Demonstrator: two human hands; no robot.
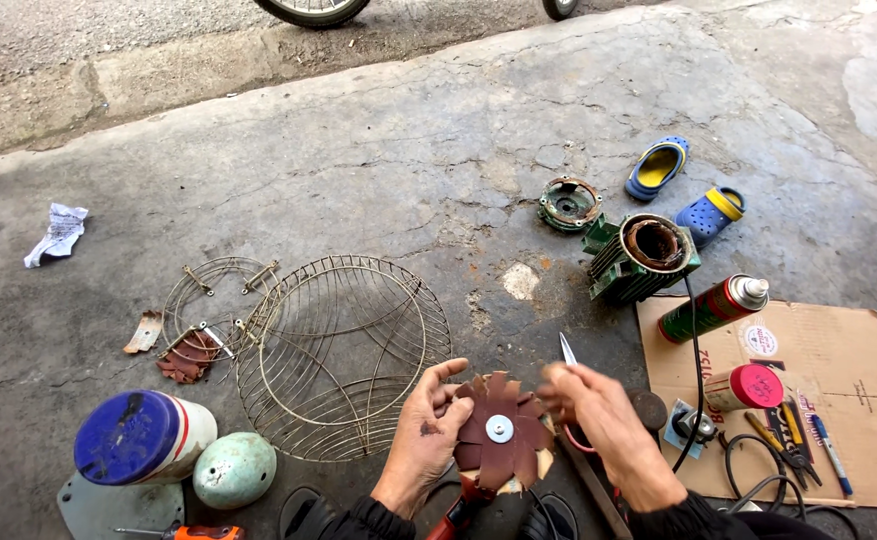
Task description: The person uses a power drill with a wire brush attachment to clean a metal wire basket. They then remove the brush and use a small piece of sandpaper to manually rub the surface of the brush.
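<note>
My left hand (424,430) holds a flap disc of dark red-brown sandpaper strips (500,432) with a round metal washer at its centre; the disc sits on a power tool whose red body shows just below. My right hand (599,425) grips a pair of scissors (568,351) with a red loop handle, blade tip pointing up beside the disc's right edge. Both hands are close together over the concrete floor.
A rusty wire fan guard (344,355) lies left of the hands, a smaller one (214,295) beyond it. A green motor housing (642,255), its end cap (570,203), two blue-yellow clogs, spray cans on cardboard (839,390), pliers, a blue-lidded jar (144,437) and a pale green dome (235,468).
</note>
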